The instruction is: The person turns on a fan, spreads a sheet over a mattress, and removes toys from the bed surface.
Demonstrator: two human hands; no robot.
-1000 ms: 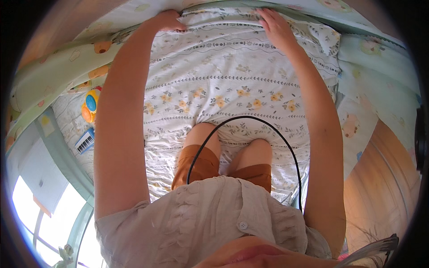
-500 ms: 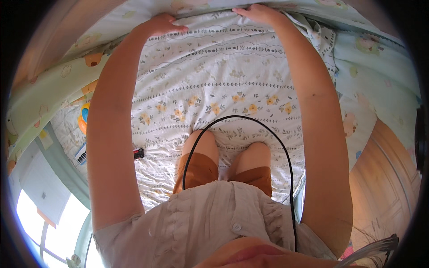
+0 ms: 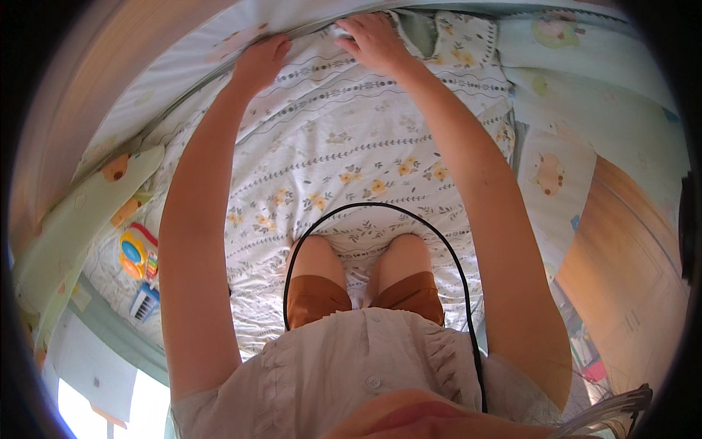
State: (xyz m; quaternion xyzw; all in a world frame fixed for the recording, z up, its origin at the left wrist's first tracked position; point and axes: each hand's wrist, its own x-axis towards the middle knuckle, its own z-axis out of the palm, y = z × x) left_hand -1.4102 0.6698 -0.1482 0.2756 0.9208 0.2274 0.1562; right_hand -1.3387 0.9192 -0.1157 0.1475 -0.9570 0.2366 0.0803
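A white bed sheet [image 3: 344,146] with yellow flowers, grey leaves and dark stripes lies wrinkled under my knees. Both arms stretch forward to its far edge. My left hand [image 3: 260,64] rests on the sheet's far left border, against the pale padded bed side [image 3: 194,66], fingers pointing along the edge. Beside it, to the right, my right hand [image 3: 374,45] lies on the sheet with its fingers spread. Right of that hand, the sheet's far corner [image 3: 464,44] is turned unevenly, and a grey-green patch [image 3: 418,35] shows there.
A yellow, red and blue toy [image 3: 137,252] and a small blue toy keyboard [image 3: 145,302] lie at the left. Padded guards with animal prints [image 3: 548,175] line the sides. A black cable [image 3: 380,205] loops over my lap. Wooden panelling [image 3: 621,249] stands at the right.
My right hand has moved left, closer to my left hand, and its fingers are more spread. The sheet's far right corner shows more. My view has shifted, uncovering the toys at the left.
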